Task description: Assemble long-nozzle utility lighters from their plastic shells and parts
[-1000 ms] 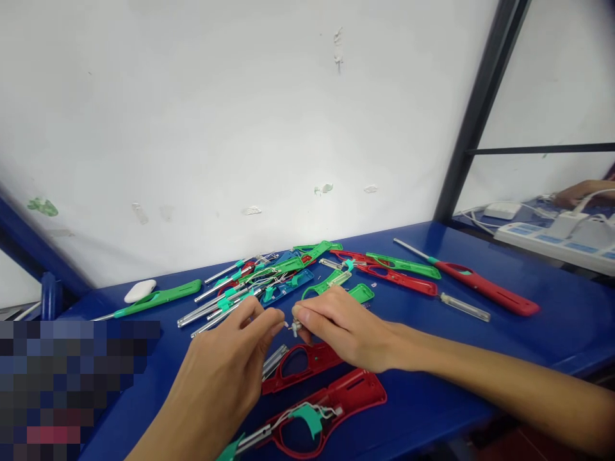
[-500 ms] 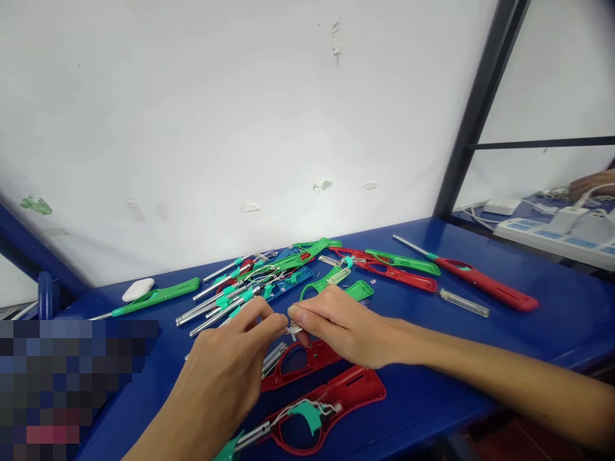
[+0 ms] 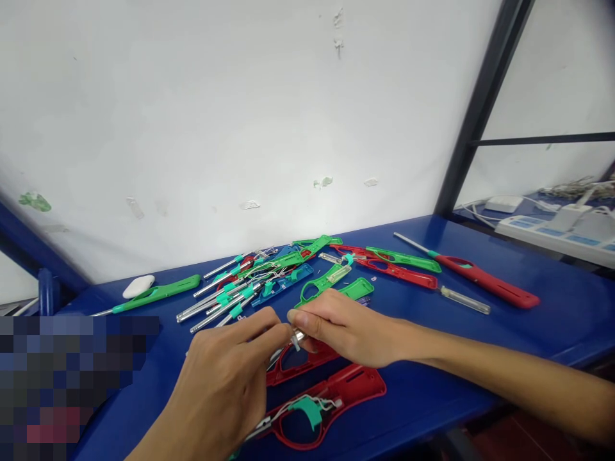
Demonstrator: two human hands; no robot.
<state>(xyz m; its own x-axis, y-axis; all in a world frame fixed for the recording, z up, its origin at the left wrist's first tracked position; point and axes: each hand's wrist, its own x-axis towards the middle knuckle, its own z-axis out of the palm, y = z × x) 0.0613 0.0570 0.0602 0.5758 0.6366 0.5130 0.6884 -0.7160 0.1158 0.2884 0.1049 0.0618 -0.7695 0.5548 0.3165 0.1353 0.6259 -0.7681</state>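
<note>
My left hand [image 3: 235,371] and my right hand [image 3: 343,326] meet over the table, both closed in a pinch. Between their fingertips is a small whitish, translucent lighter part [image 3: 296,339], mostly covered by the fingers. Just beneath them lies a red lighter shell half [image 3: 302,365], partly hidden. Nearer to me rests another red lighter shell half [image 3: 355,384], carrying a teal trigger [image 3: 310,410], white wires and a metal tube that runs behind my left hand.
Several metal lighter tubes with teal triggers [image 3: 225,298] are heaped at the back left. Green shell halves [image 3: 403,259] lie behind my hands. A whole red lighter [image 3: 485,282] and a clear tank [image 3: 465,299] are on the right. A green lighter [image 3: 163,293] touches a white case [image 3: 138,286].
My left fingertips have moved slightly right, closer against my right hand and the small part. At the far right, another person's hand has gone out of view.
</note>
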